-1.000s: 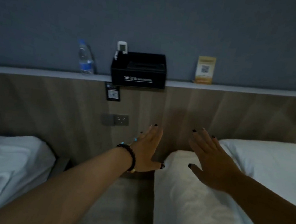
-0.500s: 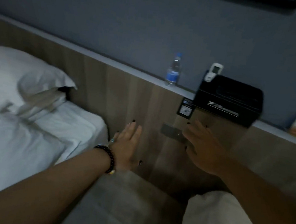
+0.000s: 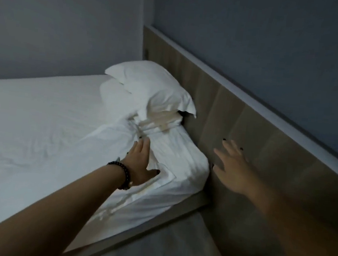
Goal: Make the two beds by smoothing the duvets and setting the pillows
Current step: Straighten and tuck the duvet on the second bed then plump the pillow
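Note:
One bed fills the left of the view, under a white duvet [image 3: 39,126] that is rumpled and bunched at its near top corner. Two white pillows [image 3: 153,86] lie stacked against the wooden headboard [image 3: 237,122], the upper one askew. My left hand [image 3: 139,162], a dark bead bracelet on its wrist, rests with straight fingers on the bunched duvet corner. My right hand [image 3: 232,168] hovers with spread fingers in front of the headboard, to the right of the bed's corner, holding nothing. The second bed is out of view.
A wooden bed frame edge [image 3: 154,222] runs along the near side. Grey floor [image 3: 172,249] lies between the bed and me. Grey walls [image 3: 70,23] meet in a corner behind the pillows. A ledge [image 3: 270,109] tops the headboard.
The view has swung left from the gap between the beds to the left bed. My left hand has landed on the duvet corner; my right hand has followed to the headboard.

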A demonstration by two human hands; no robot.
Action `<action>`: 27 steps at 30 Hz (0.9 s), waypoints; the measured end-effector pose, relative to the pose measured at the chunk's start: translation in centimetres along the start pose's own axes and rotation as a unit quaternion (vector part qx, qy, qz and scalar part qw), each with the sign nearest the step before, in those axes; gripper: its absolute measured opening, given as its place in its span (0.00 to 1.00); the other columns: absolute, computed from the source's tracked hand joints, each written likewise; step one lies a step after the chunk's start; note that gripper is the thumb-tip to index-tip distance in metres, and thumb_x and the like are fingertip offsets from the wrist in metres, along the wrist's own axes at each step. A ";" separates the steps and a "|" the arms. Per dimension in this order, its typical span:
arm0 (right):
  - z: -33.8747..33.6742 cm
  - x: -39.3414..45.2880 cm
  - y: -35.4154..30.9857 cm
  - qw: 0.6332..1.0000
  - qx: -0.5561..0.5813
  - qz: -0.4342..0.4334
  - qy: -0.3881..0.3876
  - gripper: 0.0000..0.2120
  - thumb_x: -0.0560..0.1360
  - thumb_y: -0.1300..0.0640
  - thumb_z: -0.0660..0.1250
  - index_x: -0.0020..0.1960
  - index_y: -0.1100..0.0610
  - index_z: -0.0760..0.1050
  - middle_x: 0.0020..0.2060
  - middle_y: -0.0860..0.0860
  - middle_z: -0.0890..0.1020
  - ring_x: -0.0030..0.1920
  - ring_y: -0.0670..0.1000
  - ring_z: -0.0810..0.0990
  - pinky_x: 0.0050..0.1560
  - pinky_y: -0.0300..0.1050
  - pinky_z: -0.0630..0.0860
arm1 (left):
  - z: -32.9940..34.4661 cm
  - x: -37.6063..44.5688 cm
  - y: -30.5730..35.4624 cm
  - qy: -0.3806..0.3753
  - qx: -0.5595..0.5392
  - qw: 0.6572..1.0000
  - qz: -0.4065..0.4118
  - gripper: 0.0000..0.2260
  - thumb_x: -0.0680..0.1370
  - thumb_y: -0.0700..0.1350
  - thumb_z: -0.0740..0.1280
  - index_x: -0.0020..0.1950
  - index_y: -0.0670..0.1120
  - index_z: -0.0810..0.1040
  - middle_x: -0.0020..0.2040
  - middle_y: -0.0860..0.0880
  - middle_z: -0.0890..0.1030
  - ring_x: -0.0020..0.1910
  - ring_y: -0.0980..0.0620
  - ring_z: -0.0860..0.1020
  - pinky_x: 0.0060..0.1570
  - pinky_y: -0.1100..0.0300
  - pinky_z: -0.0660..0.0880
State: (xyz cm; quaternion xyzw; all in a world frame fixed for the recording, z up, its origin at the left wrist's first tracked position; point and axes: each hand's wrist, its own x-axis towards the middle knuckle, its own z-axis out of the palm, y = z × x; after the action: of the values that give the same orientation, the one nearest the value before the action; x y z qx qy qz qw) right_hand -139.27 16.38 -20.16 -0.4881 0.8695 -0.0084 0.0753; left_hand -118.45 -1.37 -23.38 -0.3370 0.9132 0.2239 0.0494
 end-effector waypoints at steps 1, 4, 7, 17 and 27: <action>0.4 1.3 -0.4 1.000 -0.007 -0.013 -0.018 0.27 0.82 0.47 0.55 0.78 0.51 0.54 0.78 0.50 0.42 0.77 0.52 0.36 0.75 0.53 0.44 | 0.1 0.6 -1.2 -0.002 -0.013 1.000 -0.026 0.44 0.78 0.57 0.62 0.76 0.42 0.33 0.77 0.43 0.36 0.77 0.44 0.39 0.75 0.51 0.47; 1.6 5.5 -1.6 0.997 -0.017 -0.044 -0.062 0.27 0.81 0.46 0.55 0.78 0.51 0.53 0.78 0.49 0.41 0.77 0.52 0.35 0.75 0.53 0.45 | 1.2 2.1 -4.8 -0.009 -0.034 0.995 -0.092 0.42 0.79 0.54 0.62 0.76 0.41 0.33 0.77 0.42 0.36 0.77 0.43 0.40 0.75 0.49 0.49; 3.4 9.4 -3.7 0.995 0.003 -0.051 -0.084 0.28 0.81 0.46 0.55 0.78 0.51 0.53 0.78 0.50 0.42 0.77 0.52 0.37 0.76 0.54 0.46 | 2.3 3.4 -8.8 -0.005 -0.058 0.989 -0.135 0.44 0.78 0.54 0.64 0.76 0.41 0.33 0.77 0.42 0.37 0.77 0.43 0.41 0.75 0.49 0.49; 12.5 20.4 -17.0 0.965 0.193 0.017 -0.174 0.27 0.79 0.48 0.62 0.76 0.53 0.60 0.78 0.51 0.49 0.77 0.52 0.47 0.75 0.50 0.53 | 6.1 9.1 -26.2 -0.076 -0.130 0.958 -0.243 0.46 0.77 0.53 0.66 0.75 0.41 0.31 0.77 0.42 0.38 0.77 0.43 0.42 0.75 0.48 0.50; 22.4 27.2 -30.0 0.934 0.190 0.037 -0.301 0.27 0.80 0.49 0.60 0.76 0.54 0.58 0.78 0.52 0.47 0.77 0.54 0.46 0.75 0.50 0.55 | 9.0 11.3 -41.5 -0.095 -0.084 0.951 -0.283 0.37 0.78 0.53 0.64 0.78 0.46 0.45 0.78 0.48 0.44 0.77 0.46 0.45 0.72 0.44 0.56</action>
State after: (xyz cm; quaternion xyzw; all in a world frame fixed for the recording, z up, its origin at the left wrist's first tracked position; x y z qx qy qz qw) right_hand -124.63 -21.17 -43.04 -0.4117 0.8056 -0.0233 0.4255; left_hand -101.27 -32.00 -49.76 -0.5615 0.7495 0.3078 0.1682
